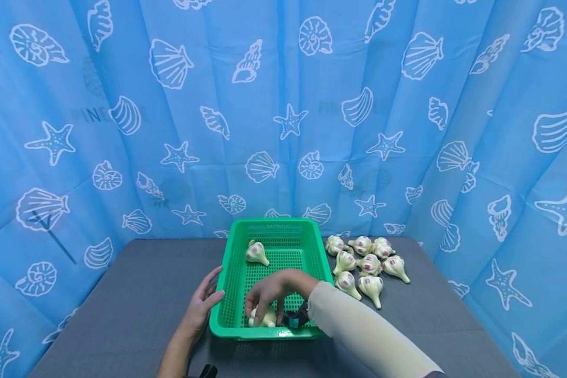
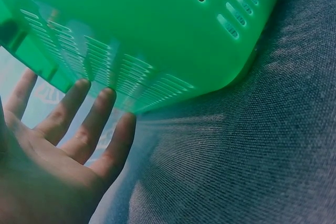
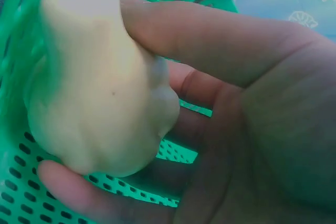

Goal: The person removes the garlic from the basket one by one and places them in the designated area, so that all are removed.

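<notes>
A green plastic basket [image 1: 227,252] with slotted walls stands on the grey tabletop. Inside it, near the front wall, my right hand [image 1: 269,290] holds a garlic bulb [image 3: 100,93], thumb on one side and fingers curled about the other. Another garlic bulb [image 1: 256,252] lies on the basket floor toward the back left. My left hand [image 1: 201,304] is at the basket's left side, its thumb by the rim. In the left wrist view the straight fingers [image 2: 97,119] touch the slotted outer wall.
Several garlic bulbs [image 1: 369,264] with purple marks lie grouped on the grey tabletop [image 1: 160,294], right of the basket. A blue curtain [image 1: 283,131] with white shells and starfish hangs behind and at both sides. A dark strap [image 1: 296,316] sits at my right wrist.
</notes>
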`<state>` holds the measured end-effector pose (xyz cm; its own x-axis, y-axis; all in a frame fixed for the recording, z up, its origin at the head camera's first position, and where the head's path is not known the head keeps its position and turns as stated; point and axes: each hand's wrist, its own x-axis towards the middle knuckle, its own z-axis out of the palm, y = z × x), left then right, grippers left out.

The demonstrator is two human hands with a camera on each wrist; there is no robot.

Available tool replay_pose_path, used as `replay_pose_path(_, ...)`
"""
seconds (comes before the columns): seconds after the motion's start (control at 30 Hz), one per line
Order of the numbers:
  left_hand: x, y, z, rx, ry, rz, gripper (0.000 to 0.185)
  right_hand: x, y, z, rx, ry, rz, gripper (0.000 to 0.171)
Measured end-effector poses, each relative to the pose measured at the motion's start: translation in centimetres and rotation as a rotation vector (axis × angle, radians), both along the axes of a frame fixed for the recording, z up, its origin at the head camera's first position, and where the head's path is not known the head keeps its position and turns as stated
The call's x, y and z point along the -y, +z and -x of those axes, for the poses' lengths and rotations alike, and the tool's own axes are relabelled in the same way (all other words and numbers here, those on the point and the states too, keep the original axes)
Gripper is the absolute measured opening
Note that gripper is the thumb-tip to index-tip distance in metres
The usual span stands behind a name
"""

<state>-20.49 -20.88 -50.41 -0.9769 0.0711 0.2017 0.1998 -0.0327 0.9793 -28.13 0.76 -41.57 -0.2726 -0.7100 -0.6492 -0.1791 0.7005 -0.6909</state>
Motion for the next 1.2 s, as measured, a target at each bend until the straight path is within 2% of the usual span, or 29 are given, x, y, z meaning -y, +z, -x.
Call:
replay_pose_path(0.17, 0.1, -0.2, 0.1, -0.05, -0.02, 0.009, 0.06, -0.6, 0.2, 0.3, -0.023, 0.003, 0.048, 0.017)
replay_pose_path(0.3, 0.1, -0.2, 0.1, -0.06, -0.026, 0.014, 0.06, -1.1, 0.5, 0.5, -0.07, -0.006, 0.078, 0.016)
replay_pose_path(0.73, 0.1, -0.2, 0.0, -0.072, -0.036, -0.006, 0.06, -3.4, 2.0, 1.1, -0.257, -0.116, 0.277, 0.022)
replay_pose_path(0.97, 0.1, -0.2, -0.1, -0.085, -0.031, 0.011, 0.059, -4.7, 2.5, 1.0, -0.329, -0.161, 0.322, 0.025)
replay_pose_path(1.2, 0.1, -0.2, -0.1, -0.063, -0.032, -0.005, 0.06, -6.0, 3.4, 0.6, -0.382, -0.171, 0.361, 0.026)
